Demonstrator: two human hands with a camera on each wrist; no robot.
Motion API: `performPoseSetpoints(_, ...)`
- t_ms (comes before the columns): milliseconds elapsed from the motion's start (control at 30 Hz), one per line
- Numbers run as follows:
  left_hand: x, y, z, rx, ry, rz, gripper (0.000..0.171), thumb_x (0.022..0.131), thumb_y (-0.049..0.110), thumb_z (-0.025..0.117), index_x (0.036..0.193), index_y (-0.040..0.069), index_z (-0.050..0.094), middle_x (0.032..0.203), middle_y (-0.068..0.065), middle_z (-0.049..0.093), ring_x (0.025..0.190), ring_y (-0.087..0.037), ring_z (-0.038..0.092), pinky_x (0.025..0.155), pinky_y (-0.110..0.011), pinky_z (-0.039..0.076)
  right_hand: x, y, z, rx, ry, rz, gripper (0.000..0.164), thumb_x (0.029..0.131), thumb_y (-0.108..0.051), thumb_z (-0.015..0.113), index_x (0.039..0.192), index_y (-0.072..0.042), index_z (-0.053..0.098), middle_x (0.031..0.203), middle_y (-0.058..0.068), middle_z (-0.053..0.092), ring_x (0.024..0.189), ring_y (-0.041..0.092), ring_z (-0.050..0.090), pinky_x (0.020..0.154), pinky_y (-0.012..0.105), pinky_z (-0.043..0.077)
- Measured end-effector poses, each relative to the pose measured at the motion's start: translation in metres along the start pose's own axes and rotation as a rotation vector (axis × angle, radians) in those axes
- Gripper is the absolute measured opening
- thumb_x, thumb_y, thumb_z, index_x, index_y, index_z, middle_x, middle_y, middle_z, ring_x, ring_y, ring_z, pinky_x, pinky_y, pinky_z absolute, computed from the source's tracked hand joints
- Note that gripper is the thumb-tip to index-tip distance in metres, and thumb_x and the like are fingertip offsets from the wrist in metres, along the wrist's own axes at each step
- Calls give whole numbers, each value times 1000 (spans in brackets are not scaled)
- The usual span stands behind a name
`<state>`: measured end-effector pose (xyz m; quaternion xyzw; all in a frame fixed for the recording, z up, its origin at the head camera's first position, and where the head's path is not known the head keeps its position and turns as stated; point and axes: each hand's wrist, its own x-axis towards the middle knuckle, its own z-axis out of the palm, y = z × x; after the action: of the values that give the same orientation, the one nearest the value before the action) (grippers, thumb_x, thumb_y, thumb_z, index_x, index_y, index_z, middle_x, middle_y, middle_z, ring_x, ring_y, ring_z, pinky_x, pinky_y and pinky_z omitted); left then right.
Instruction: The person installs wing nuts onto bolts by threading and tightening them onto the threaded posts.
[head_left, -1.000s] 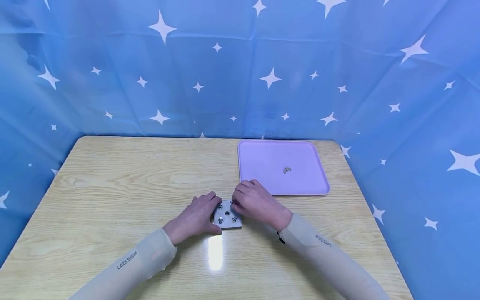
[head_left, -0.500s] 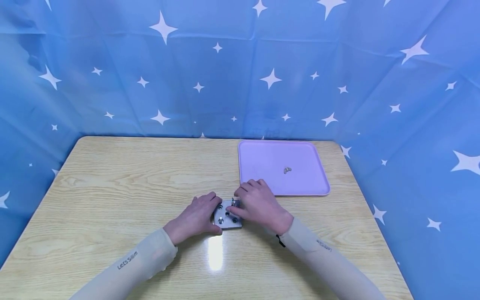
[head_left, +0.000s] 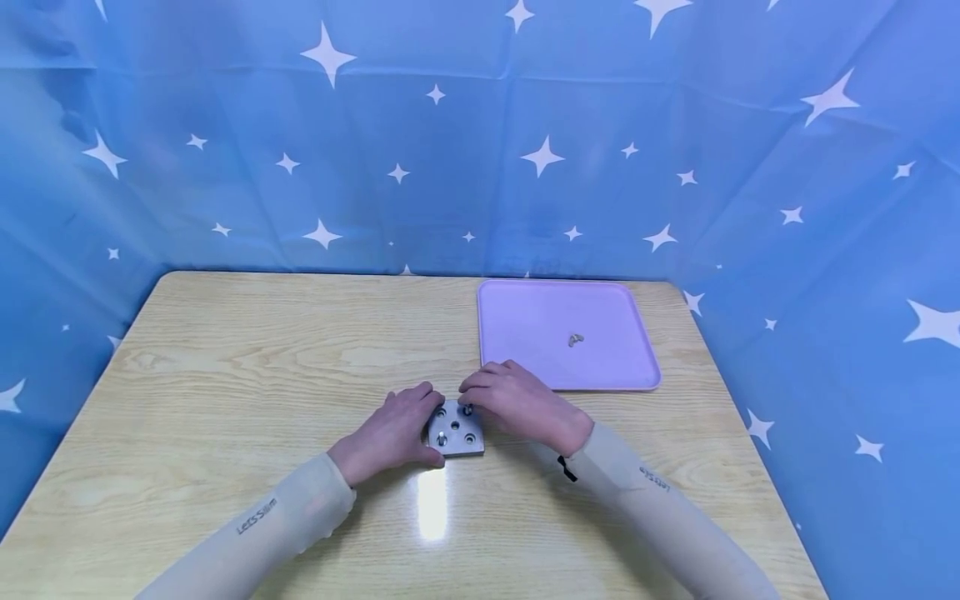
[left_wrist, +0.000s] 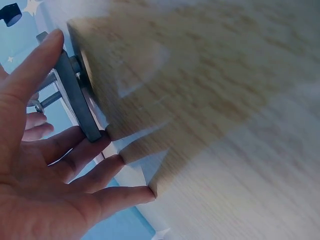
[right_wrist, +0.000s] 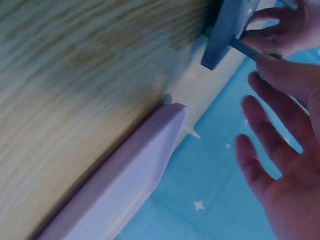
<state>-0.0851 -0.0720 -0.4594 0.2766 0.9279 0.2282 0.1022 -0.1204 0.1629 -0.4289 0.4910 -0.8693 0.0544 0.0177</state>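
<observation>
On the table lies a small metal plate [head_left: 456, 447] with several holes. My left hand [head_left: 392, 435] grips its left side, the thumb at the near edge and fingers at the far edge. One screw [head_left: 442, 439] stands upright in the near-left hole. At the far-right hole my right hand [head_left: 522, 407] pinches the top of a second screw [right_wrist: 245, 49] between thumb and index finger, with the other fingers spread. In the left wrist view the threaded shank [left_wrist: 51, 100] of a screw rises from the plate [left_wrist: 80, 100].
Behind my right hand sits a purple tray [head_left: 525, 325] with a few small metal pieces [head_left: 575, 340] on it. The wooden table [head_left: 262, 358] ends at a blue star-patterned curtain [head_left: 450, 192].
My right hand's thumb and fingers have shifted about the far-right screw, and the hand has turned slightly. My left hand and the plate have stayed in place.
</observation>
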Motion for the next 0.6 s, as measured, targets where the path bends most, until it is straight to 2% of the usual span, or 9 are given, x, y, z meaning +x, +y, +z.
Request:
performPoseSetpoints(133,0,0,0,1,1,3,71,66,35,97,119,5,62,103,-1,54,92,-20,54,78,-46,46,0,2,5,-2,64,-8,14,94,-16,77,108,-18,76,110,-5,71,101,15,63,85,34,50)
performPoseSetpoints(267,0,0,0,3,0,3,71,65,35,97,119,5,62,103,0,54,92,-19,53,77,-45,45,1,1,7,-9,84,13,11,94,-20,78,104,-18,76,103,-5,70,97,14,63,83,33,50)
performPoseSetpoints(467,1,-1,0,4,-1,1,72,65,35,97,120,4,62,102,0,54,92,-19,53,78,-45,46,4,-6,11,-34,83,121,12,95,-28,76,98,-16,73,97,-4,66,93,16,60,78,34,50)
performPoseSetpoints(600,2,-1,1,-2,3,10,70,64,34,98,117,5,62,99,0,53,89,-19,52,75,-42,44,5,-12,18,-62,122,190,16,93,-29,74,88,-15,65,88,-3,61,85,18,57,74,36,48)
